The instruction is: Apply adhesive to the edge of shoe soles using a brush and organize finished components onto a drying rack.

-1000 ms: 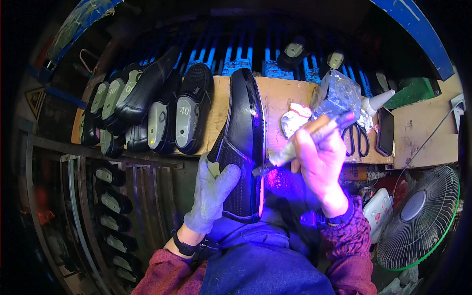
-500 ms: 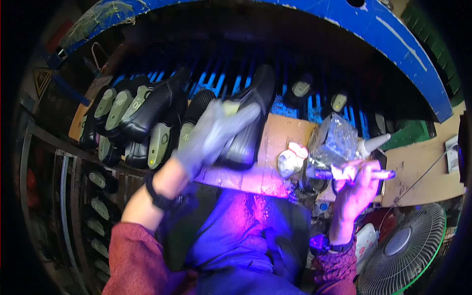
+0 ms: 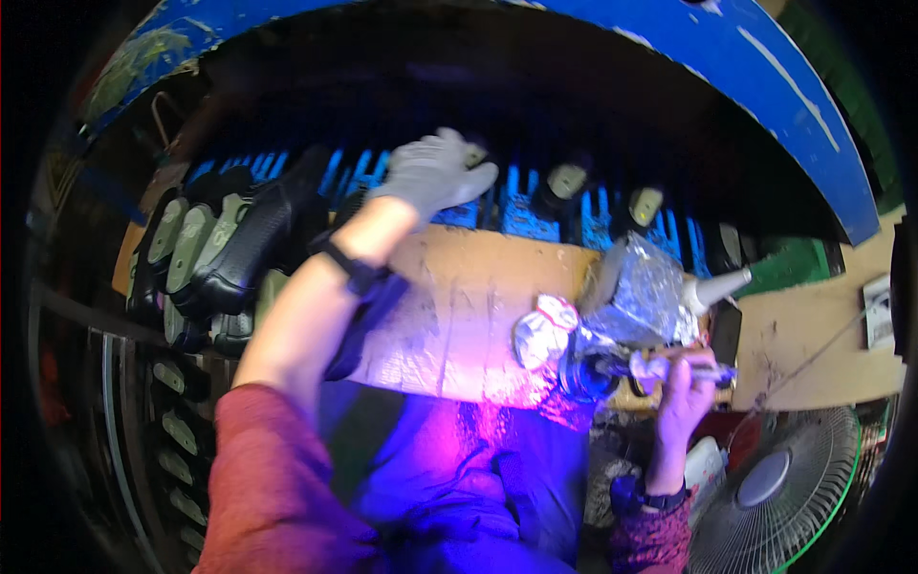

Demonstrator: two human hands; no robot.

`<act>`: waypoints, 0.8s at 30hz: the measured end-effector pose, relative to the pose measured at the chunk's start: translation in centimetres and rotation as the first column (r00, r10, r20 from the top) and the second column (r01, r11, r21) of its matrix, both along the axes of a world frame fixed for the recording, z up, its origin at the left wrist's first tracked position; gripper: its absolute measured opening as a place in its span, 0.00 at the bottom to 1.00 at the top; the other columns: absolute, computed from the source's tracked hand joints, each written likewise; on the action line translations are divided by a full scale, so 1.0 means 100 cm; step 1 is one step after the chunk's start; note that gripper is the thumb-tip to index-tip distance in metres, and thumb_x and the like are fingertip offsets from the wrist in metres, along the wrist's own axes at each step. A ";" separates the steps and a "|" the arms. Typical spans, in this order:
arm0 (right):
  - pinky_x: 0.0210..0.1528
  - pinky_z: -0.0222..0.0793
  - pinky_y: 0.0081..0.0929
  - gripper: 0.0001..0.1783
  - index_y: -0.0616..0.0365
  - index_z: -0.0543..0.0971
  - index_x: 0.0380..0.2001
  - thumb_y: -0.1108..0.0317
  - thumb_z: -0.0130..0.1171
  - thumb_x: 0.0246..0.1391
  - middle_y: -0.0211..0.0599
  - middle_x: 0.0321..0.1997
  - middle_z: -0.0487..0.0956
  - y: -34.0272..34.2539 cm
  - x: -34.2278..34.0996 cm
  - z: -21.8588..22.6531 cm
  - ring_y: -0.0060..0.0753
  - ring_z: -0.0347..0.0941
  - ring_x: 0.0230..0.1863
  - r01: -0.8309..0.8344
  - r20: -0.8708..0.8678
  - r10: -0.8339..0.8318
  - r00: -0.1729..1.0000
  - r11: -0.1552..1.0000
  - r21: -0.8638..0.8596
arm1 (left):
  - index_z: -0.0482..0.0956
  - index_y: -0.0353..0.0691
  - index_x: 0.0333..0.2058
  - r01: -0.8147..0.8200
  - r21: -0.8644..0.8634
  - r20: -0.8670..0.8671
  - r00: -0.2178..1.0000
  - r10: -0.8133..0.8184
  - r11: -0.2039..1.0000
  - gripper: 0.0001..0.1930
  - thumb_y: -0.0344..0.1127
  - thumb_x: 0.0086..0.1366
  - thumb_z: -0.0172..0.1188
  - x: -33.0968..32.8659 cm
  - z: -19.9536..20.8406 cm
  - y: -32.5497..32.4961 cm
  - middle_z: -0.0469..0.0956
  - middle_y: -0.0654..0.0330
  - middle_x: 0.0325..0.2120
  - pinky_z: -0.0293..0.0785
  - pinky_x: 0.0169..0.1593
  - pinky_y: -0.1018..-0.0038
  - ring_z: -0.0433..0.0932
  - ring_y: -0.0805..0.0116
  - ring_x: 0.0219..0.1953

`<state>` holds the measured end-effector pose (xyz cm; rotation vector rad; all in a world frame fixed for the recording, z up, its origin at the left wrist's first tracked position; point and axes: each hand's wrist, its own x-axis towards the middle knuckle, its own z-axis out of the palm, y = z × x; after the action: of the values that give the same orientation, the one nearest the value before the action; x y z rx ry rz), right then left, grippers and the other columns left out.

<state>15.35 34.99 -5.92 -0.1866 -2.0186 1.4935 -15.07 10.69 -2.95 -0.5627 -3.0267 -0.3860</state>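
Out over the blue slatted rack, my left hand (image 3: pixel 426 177), in a grey glove, has its thumb and fingers around a dark shoe on a last (image 3: pixel 474 153); only the last's pale end shows clearly. My right hand (image 3: pixel 681 387) is bare and closed round a brush-like tool (image 3: pixel 650 367) with a white wrapping on its handle. The tool's dark end points left, over a round dark pot (image 3: pixel 585 373); whether it touches the inside cannot be made out. Under my left forearm lies a dark shape (image 3: pixel 368 325), partly hidden.
Black shoes on lasts (image 3: pixel 234 244) crowd the bench's left. Two more lasts (image 3: pixel 566 180) stand on the blue slats (image 3: pixel 526 220). A foil-wrapped box (image 3: pixel 636 287) with a pale nozzle and a white bundle (image 3: pixel 545 332) sit near the pot. A fan (image 3: pixel 775 488) stands lower right.
My left hand has gone up and away to the rack, and the black shoe it held over the bench has left that spot. My right hand has lowered the tool to the pot.
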 end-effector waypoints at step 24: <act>0.41 0.70 0.24 0.07 0.61 0.75 0.35 0.74 0.59 0.51 0.38 0.35 0.79 -0.019 0.015 0.006 0.30 0.77 0.37 -0.154 0.125 0.112 0.986 0.903 0.401 | 0.45 0.44 0.65 0.028 0.064 0.173 0.984 -0.038 0.998 0.59 0.56 0.40 0.71 0.169 0.042 -0.098 0.75 0.39 0.42 0.70 0.49 0.59 0.76 0.42 0.44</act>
<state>16.83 33.09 -5.28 0.0539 -2.4157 1.1172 1.80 0.87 1.28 -0.6062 -3.1607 -0.5558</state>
